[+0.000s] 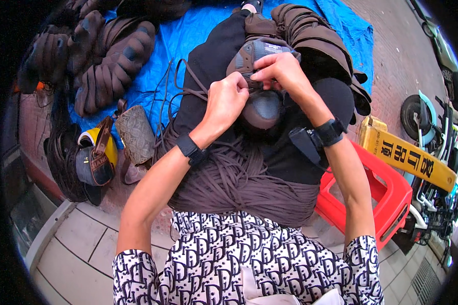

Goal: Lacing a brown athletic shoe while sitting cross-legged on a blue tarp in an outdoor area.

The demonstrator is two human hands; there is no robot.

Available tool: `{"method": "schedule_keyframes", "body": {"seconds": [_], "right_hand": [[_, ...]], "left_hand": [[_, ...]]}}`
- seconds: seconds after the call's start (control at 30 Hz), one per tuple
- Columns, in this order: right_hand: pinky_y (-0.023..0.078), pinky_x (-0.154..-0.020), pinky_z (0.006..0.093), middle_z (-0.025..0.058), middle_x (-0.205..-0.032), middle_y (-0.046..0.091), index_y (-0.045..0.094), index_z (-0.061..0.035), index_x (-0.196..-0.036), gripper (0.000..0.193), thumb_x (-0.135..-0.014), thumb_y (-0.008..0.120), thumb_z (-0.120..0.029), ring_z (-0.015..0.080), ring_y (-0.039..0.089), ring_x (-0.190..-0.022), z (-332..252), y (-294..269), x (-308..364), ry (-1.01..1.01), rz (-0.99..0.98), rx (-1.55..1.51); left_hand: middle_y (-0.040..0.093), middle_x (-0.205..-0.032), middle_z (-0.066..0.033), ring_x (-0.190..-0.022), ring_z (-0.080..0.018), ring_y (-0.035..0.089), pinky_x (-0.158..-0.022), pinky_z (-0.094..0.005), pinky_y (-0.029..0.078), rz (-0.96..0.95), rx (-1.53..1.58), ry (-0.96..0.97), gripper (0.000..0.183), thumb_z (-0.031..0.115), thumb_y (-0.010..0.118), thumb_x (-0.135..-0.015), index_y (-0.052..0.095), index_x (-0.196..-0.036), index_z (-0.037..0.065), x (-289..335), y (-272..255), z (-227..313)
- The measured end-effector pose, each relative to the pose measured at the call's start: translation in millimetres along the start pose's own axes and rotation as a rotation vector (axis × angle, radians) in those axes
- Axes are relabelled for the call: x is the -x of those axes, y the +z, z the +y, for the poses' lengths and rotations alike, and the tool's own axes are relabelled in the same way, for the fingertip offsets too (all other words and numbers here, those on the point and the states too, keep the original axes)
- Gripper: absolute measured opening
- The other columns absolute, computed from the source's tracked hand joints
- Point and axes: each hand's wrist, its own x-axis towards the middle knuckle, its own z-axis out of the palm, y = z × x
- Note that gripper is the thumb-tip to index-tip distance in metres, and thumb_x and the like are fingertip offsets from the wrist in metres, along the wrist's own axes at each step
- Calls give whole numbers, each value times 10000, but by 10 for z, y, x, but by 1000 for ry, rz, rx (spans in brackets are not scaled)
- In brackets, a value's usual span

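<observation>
A brown shoe upper (262, 108) is positioned directly beneath the fingers of both hands, its rounded toe just below the fingertips and its eyelet part just above them. The fingertips of the left hand (226, 97) are pinched together at its middle; what is gripped between them cannot be told. The right hand (280, 72) is curled just beside, its finger closure unclear. Below the fingers, a bundle of laces (249, 185) is spread; above and to their right, stacked uppers (313, 33) are seen.
</observation>
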Motion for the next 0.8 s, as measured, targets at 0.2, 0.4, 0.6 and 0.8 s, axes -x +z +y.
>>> {"method": "schedule_keyframes", "body": {"seconds": [0.2, 0.4, 0.6, 0.8], "right_hand": [[432, -405, 252, 83, -518, 551, 581, 12, -578, 156, -605, 659, -120, 145, 564, -427, 21, 109, -89, -215, 127, 429], [323, -352, 214, 45, -514, 520, 574, 2, -568, 116, -657, 587, -72, 94, 461, -379, -232, -79, -151, -202, 117, -292], [273, -356, 188, 17, -509, 501, 530, -42, -572, 135, -688, 593, -73, 74, 448, -393, -301, -109, -51, -119, 80, -466], [302, -369, 172, 44, -572, 560, 568, -15, -666, 66, -710, 581, -62, 70, 501, -435, -192, -110, -155, -63, -5, -350]], "left_hand": [[598, -619, -72, -572, -107, 593, -506, -241, 474, -76, 116, -111, 61, 35, 530, -745, 565, -754, -14, 13, -6, 26], [605, -639, -56, -574, -90, 584, -499, -221, 467, 36, 187, 43, 81, 48, 545, -756, 583, -800, -8, -70, -282, 372], [584, -621, -136, -570, -199, 597, -519, -292, 462, 64, 29, 85, 67, 34, 552, -712, 579, -754, -11, -105, -356, 587], [607, -653, -92, -606, -113, 591, -555, -251, 460, 133, -15, -9, 90, 75, 558, -757, 579, -806, 2, -55, -283, 440]]}}
